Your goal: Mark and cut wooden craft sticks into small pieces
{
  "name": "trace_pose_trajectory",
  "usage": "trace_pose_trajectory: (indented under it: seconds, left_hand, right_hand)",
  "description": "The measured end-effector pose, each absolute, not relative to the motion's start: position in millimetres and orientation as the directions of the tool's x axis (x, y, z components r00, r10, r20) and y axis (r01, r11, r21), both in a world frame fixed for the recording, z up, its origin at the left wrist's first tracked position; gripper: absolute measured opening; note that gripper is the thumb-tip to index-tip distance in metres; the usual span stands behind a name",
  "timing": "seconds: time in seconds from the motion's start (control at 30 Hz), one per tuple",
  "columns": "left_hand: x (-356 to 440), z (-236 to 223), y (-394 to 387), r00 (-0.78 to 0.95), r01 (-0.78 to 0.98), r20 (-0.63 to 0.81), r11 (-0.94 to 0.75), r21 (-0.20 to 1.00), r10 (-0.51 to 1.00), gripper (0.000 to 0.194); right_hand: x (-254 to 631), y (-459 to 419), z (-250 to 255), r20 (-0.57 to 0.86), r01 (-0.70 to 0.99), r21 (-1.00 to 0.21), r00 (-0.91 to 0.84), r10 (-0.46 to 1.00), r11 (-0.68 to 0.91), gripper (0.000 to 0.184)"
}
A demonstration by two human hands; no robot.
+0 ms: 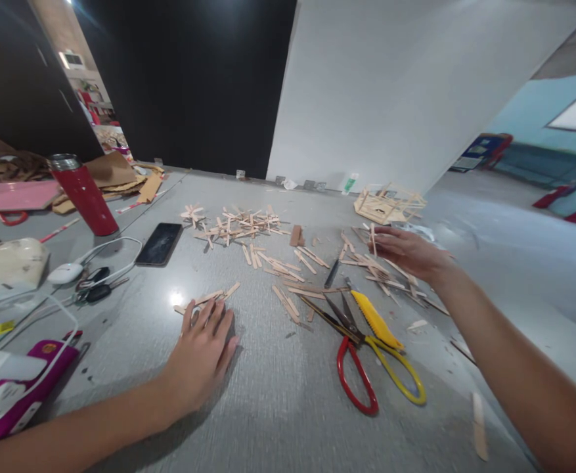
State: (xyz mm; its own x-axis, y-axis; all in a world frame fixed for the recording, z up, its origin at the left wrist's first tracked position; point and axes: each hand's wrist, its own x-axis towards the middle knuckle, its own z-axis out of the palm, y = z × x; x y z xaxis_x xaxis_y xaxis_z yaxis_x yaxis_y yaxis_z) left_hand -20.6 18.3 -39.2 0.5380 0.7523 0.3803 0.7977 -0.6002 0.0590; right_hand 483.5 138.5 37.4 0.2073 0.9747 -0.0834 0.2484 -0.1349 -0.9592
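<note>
My left hand [201, 351] lies on the grey table, fingers stretched out, the tips at a few joined craft sticks [209, 299]. Over on the right, my right hand [406, 249] pinches a short, upright craft stick piece [373, 240] at its fingertips. Beneath that hand is a loose pile of craft sticks [381, 272]. Just behind it stands a frame built of sticks [389, 203]. Star-like clusters of sticks [243, 223] sit at the back of the table, with more loose sticks [285, 302] in the middle.
Large scissors [356, 341] with red and yellow handles lie open beside a yellow cutter [376, 318]. A dark-bladed tool [332, 272] is near them. On the left are a phone [159, 244], a red bottle [85, 197], keys [98, 289], cables and a purple device [31, 387].
</note>
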Motion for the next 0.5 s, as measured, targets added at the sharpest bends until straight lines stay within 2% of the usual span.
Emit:
trace_pose_trajectory:
  seconds: [0.2,0.3,0.4,0.5]
  left_hand:
    - [-20.8,-38.8,18.0,0.544,0.797,0.377,-0.602,0.046,0.75,0.043]
    - [-19.8,-38.2,18.0,0.535,0.804,0.373,-0.592,0.051,0.758,0.042]
    - [-18.7,-38.2,18.3,0.538,0.799,0.38,-0.599,0.052,0.752,0.042]
    - [-18.7,-38.2,18.8,0.539,0.796,0.387,-0.603,0.056,0.748,0.042]
  right_hand:
    - [476.6,135.8,43.7,-0.027,0.342,-0.935,0.188,0.982,-0.091,0.02]
    - [480.7,132.1,42.5,0.023,0.44,-0.895,0.209,0.978,-0.073,0.025]
    - [496.5,119.6,41.7,0.038,0.587,-0.803,0.223,0.974,-0.103,0.031]
    - [526.4,97.2,43.5,0.024,0.763,-0.624,0.239,0.971,-0.172,0.025]
